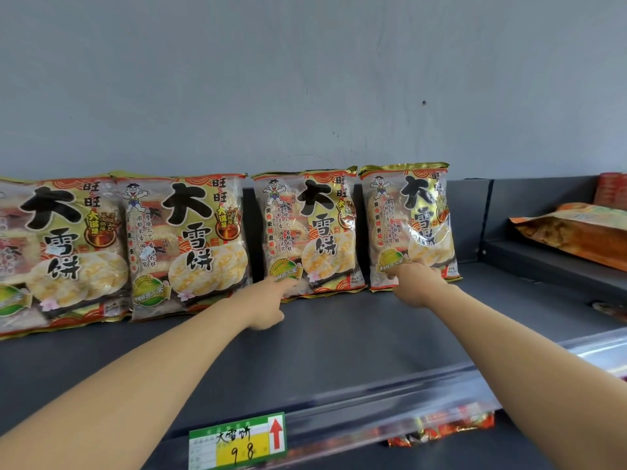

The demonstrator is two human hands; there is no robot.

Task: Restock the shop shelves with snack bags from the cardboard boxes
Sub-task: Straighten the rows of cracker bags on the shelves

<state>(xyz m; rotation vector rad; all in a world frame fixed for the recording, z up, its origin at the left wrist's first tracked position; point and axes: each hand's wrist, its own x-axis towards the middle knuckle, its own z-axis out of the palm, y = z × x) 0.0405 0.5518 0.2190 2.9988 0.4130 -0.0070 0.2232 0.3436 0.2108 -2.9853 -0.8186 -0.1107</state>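
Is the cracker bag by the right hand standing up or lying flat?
Standing up. The cracker bag rests on its bottom edge on the shelf, the right hand touching its front.

Glossy, crinkled plastic snack bags [307,232] stand on a smooth, matt dark shelf [339,337].
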